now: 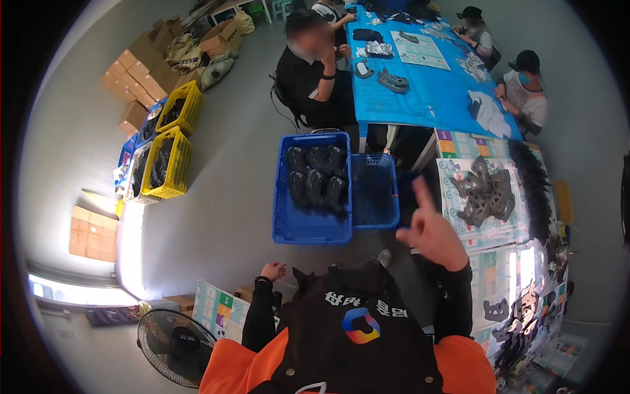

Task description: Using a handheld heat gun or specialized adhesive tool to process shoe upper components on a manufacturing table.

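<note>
My right hand [433, 236] is raised in front of me, index finger stretched out and thumb apart, holding nothing. It is close to the blue basket [375, 226] and to the white-topped table at the right. On that table lies a pile of dark grey moulded pieces with holes [487, 194]. My left hand [274, 270] hangs low beside my body, its fingers curled in and nothing visible in them. Ahead stands a blue crate [312, 235] with several black, shoe-like moulded parts [315, 177] in rows.
A blue-covered table [387, 105] with scattered parts stretches ahead, with people seated around it; one person [308, 79] sits at its left. Yellow crates [169, 190] and cardboard boxes [134, 72] stand at the left. A black fan [176, 347] is at the lower left.
</note>
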Available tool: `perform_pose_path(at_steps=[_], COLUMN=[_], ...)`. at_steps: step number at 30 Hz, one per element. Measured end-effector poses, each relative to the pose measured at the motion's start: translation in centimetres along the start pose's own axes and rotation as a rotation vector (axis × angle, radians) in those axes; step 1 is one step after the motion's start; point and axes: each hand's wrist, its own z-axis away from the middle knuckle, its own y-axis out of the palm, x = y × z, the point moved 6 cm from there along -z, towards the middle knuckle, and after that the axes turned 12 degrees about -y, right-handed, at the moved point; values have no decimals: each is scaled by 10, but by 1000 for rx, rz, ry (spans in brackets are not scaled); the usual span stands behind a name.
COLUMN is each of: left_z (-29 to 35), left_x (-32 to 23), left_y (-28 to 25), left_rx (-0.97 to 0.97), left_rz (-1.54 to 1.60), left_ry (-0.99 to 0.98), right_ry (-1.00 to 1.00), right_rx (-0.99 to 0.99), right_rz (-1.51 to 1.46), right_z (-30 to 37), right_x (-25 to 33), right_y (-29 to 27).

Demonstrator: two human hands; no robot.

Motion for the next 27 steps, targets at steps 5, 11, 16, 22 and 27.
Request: perform_pose_path(at_steps=[5, 11, 16, 22, 27], left_z=[82, 99, 66, 0, -23], left_x=[-83, -106, -76, -6, 103], left_y=[16, -5, -34, -58, -94], left_rx=[230, 91, 13, -147, -231], left_rz=[340, 82, 139, 56, 202], left_ry=[102, 177, 220, 228, 73], right_ry=[-135, 0, 86, 666, 811], right_rx=[841, 893, 268, -114, 370], right_rz=[-710, -849, -1436, -574, -121], right_z=[28, 36, 36, 91, 151], right_x=[60, 58, -8, -176, -281], right_y=[94, 133, 114, 143, 236])
